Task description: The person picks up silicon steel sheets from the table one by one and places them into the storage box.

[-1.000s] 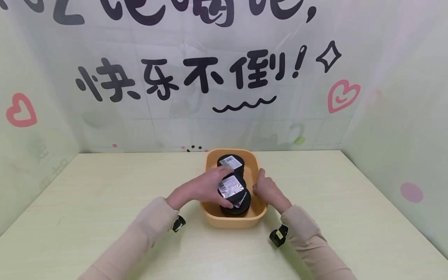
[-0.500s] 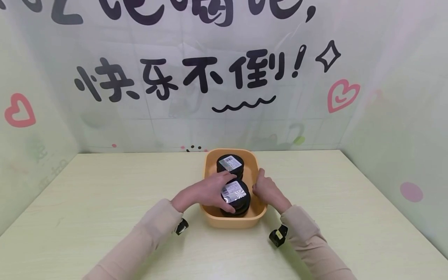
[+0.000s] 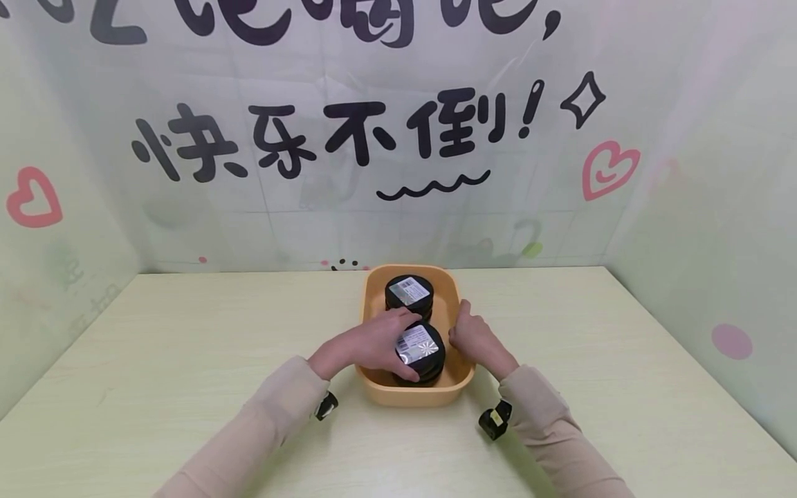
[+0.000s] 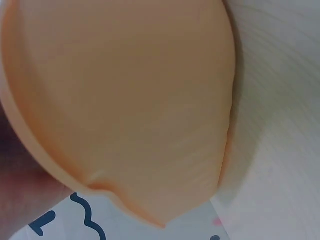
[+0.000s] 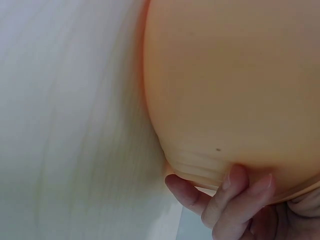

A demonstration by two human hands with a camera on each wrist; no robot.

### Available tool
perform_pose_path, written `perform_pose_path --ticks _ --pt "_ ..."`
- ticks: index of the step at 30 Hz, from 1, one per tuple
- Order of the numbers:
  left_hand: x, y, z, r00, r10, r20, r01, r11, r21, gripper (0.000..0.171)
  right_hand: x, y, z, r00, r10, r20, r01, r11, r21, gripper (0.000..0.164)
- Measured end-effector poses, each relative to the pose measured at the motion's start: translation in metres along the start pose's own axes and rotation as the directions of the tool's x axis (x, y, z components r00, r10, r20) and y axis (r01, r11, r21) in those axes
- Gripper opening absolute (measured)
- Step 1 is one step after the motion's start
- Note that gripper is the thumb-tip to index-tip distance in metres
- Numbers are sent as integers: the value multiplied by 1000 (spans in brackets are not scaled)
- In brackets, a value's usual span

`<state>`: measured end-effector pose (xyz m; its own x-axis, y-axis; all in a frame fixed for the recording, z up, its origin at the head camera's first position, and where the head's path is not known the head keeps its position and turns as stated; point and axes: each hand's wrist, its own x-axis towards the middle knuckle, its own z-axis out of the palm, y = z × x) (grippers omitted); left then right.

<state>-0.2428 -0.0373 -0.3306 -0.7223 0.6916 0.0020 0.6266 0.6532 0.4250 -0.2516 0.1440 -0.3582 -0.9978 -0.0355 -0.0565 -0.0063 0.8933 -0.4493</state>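
An orange plastic bin (image 3: 416, 397) holds two stacks of round black discs. My left hand (image 3: 373, 342) reaches over the bin's left side, its thumb and fingers around the labelled top disc (image 3: 428, 344) of the front stack. Behind it, another labelled black disc (image 3: 409, 289) tops the rear stack. On the bin's right side my right hand (image 3: 477, 340) grips the rim, and in the right wrist view its curled fingers (image 5: 240, 205) press the outer wall (image 5: 225, 90). In the left wrist view the bin's wall (image 4: 130, 100) hides the fingers.
The bin stands at the back middle of a pale wooden table (image 3: 218, 332). A printed backdrop (image 3: 311, 214) rises behind, with side panels left and right. Small black devices (image 3: 495, 419) are on both wrists.
My left hand has lowered the labelled disc, moving it slightly right and toward me, onto the front stack, where it now lies lined up. My right hand stays on the rim.
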Motion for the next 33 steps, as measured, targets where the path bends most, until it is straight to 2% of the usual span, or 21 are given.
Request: perform_pose_path --ticks 7,14,24,28,33 --pt "4 -2 3 1000 4 4 -4 1000 7 84 0 -1 0 1000 4 8 -4 1000 5 48" --pt "5 0 3 998 -47 37 47 999 -16 87 0 0 0 1000 7 12 -7 1000 18 52" --pt "7 -1 4 995 -81 62 84 996 -37 90 -1 -1 0 1000 1 3 -1 1000 7 52" --pt "7 -2 4 995 -84 62 87 995 -49 90 -1 -1 -1 1000 0 4 0 1000 6 51" --pt "8 -3 6 996 -71 59 72 997 -20 88 -1 0 0 1000 1 7 -1 1000 4 49"
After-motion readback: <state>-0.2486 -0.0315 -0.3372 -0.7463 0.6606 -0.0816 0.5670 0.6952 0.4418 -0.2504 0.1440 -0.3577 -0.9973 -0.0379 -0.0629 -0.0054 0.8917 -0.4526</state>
